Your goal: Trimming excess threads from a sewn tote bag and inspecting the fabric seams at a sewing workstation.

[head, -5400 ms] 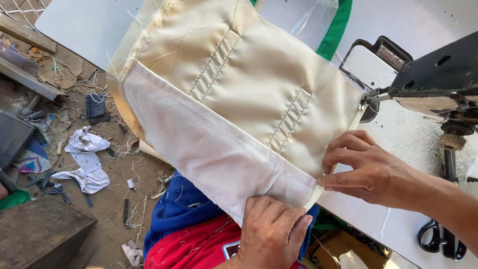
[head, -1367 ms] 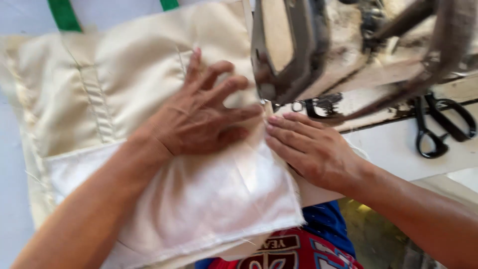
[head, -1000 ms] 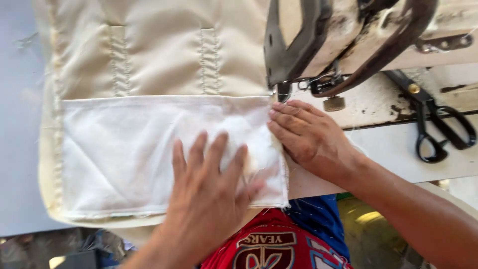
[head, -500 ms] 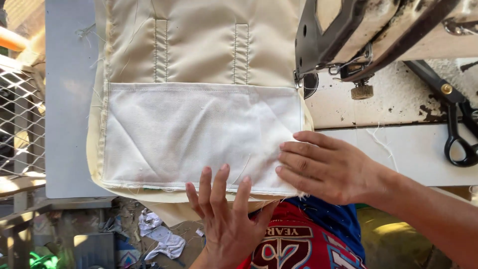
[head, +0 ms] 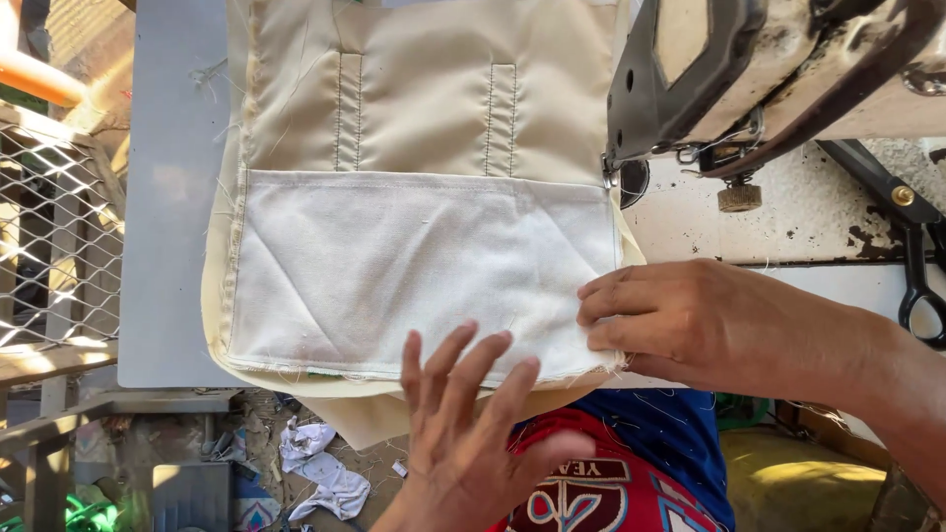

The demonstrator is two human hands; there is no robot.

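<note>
On the grey sewing table (head: pixel 172 197) lies one beige fabric piece (head: pixel 424 89) with one white cloth panel (head: pixel 414 266) laid flat across its lower half, the panel's right edge running up to the foot of the one sewing machine (head: pixel 749 69). Two stitched vertical strips (head: pixel 501 118) show on the beige fabric above the panel, one left of centre and one right of centre. Two hands are at work: the right hand (head: pixel 690 320) presses down on the panel's lower right corner, fingers close together and flat on the cloth, while the left hand (head: pixel 468 424) hovers just over the panel's bottom edge with its fingers spread apart and gripping nothing (whether the fingertips touch the cloth cannot be told). One pair of black scissors (head: pixel 916 266) lies on the machine bed at the far right, well apart from the cloth. The machine's head hides the fabric's upper right corner. Below the table edge, white scraps (head: pixel 320 468) lie on the ground, and a metal mesh fence (head: pixel 49 236) stands at the left.
</note>
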